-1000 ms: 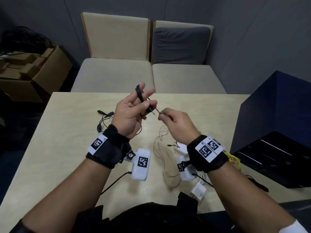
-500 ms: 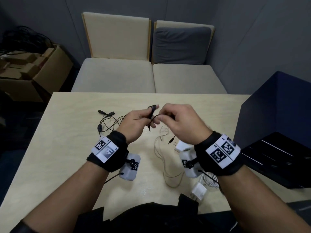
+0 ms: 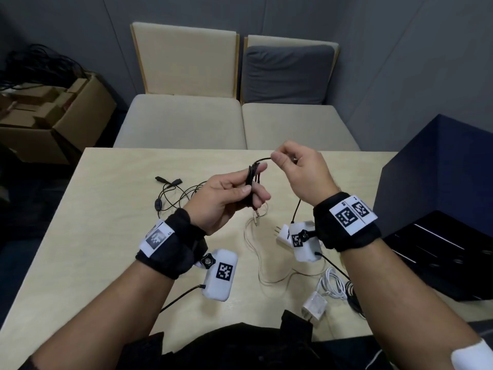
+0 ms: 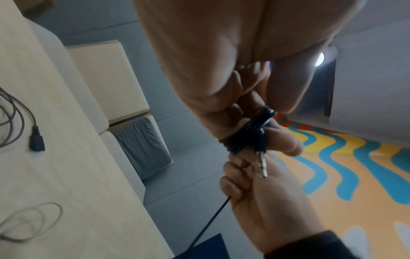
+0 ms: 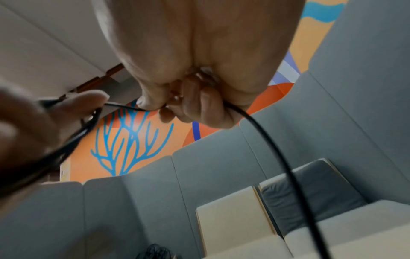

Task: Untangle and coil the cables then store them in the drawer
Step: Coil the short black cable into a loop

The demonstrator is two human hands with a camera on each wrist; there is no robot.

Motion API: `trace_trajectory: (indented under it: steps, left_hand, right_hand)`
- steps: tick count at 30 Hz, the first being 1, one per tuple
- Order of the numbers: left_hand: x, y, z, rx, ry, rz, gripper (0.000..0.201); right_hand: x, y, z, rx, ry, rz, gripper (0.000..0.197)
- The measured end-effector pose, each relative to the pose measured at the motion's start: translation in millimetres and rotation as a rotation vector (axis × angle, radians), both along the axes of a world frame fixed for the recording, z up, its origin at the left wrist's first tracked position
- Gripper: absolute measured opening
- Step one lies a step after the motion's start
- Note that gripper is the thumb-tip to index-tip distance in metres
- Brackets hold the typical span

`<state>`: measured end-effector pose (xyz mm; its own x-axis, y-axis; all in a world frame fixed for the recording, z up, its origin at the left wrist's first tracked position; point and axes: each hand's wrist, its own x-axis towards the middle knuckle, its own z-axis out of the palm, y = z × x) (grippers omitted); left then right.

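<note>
From the head view, the left hand (image 3: pixel 226 198) is holding a small bundle of black cable (image 3: pixel 252 180) above the tabletop (image 3: pixel 106 236), its grip pinching the coils between thumb and fingers, while the right hand (image 3: pixel 301 174) is pinching the cable's free strand just beside it. A second black cable (image 3: pixel 170 193) and a pale cable (image 3: pixel 256 252) are lying on the tabletop. At the left wrist, the coils are sitting wrapped around the fingers (image 4: pixel 224 122), a metal plug (image 4: pixel 262 163) hanging below. At the right wrist, thumb and fingers (image 5: pixel 199 103) are pinching the strand, which is trailing downward.
</note>
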<state>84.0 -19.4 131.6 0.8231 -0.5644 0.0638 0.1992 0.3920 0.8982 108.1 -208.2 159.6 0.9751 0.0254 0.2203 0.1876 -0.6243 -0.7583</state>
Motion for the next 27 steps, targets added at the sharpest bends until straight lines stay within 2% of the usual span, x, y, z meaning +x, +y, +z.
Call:
trace_trajectory:
  steps: [5,8,13,16,18,20,22,24,27]
  left_hand:
    - [4.4,-2.5,-2.4,-0.097,0.064,0.089,0.046]
    - [8.0,-3.4,-3.6,-0.142,0.102,0.142,0.045]
    - [16.6,-2.3,-7.0,-0.197,0.126,0.314,0.047]
    - [24.1,2.4,-9.0,-0.119,0.094,0.438,0.048]
    - [27.6,6.9,-10.8,0.042,0.036,0.486,0.049]
    - [28.3,11.5,-14.7,0.281,-0.076,0.470,0.044]
    - [26.9,14.5,-21.9,0.475,-0.163,0.365,0.029]
    - [22.8,14.7,-27.5,0.550,-0.187,0.223,0.020]
    - [14.7,9.6,-27.1,0.539,-0.228,0.051,0.018]
  right_hand:
    - [-11.2,10.9,-28.6,0.062,0.096,0.062,0.016]
    - [-18.2,19.7,-38.1,0.100,0.179,0.134,0.024]
    - [-30.6,34.3,-42.4,-0.032,0.250,0.208,0.021]
    - [-38.5,37.9,-43.1,-0.137,0.282,0.242,0.020]
    - [-44.6,38.1,-40.4,-0.253,0.286,0.293,0.019]
    - [-48.9,37.5,-33.6,-0.323,0.247,0.320,0.019]
    - [-48.4,34.1,-24.3,-0.357,0.132,0.310,0.015]
    - [-41.6,27.0,-16.1,-0.348,0.007,0.272,0.013]
    - [-27.9,16.5,-5.8,-0.311,-0.052,0.212,0.013]
